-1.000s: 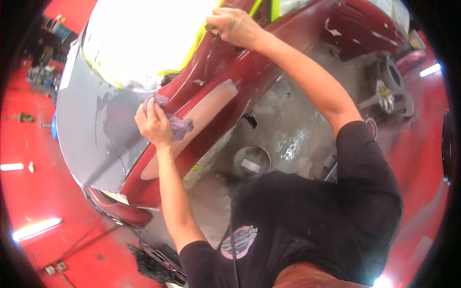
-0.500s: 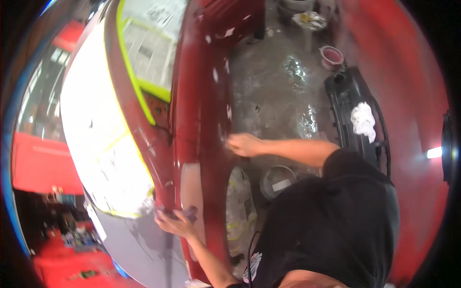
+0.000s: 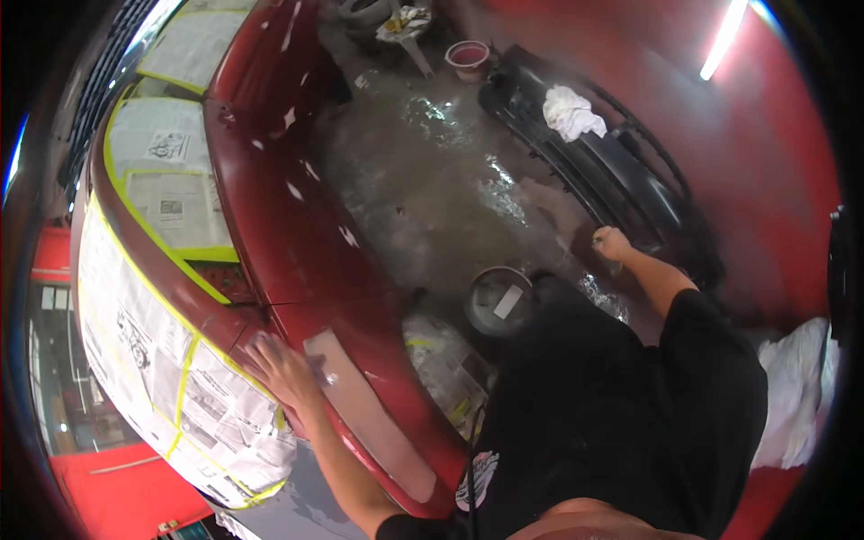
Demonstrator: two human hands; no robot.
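My left hand (image 3: pixel 281 371) lies on the dark red car body, between the papered windscreen and a pale bare strip (image 3: pixel 369 414) on the front fender (image 3: pixel 387 369). Its fingers are laid over the panel and a bit blurred. Beside the thumb shows a small piece of a purple-grey sheet (image 3: pixel 317 364), mostly covered by the hand. My right hand (image 3: pixel 612 244) is out to the right above the wet floor, near a black bumper (image 3: pixel 621 153). It is closed, and what it holds, if anything, is too small to make out.
Newspaper and yellow-green tape cover the windscreen (image 3: pixel 135 333), side windows (image 3: pixel 166 193) and wheel (image 3: pixel 441 360). A round bucket (image 3: pixel 486 315) stands by my body. Farther off are a pink tub (image 3: pixel 468 58) and a small stool (image 3: pixel 409 36). A white cloth (image 3: pixel 571 112) lies on the bumper.
My right hand has left the car's side and swung right toward the bumper. My left hand has shifted up along the panel beside the windscreen. My view has turned.
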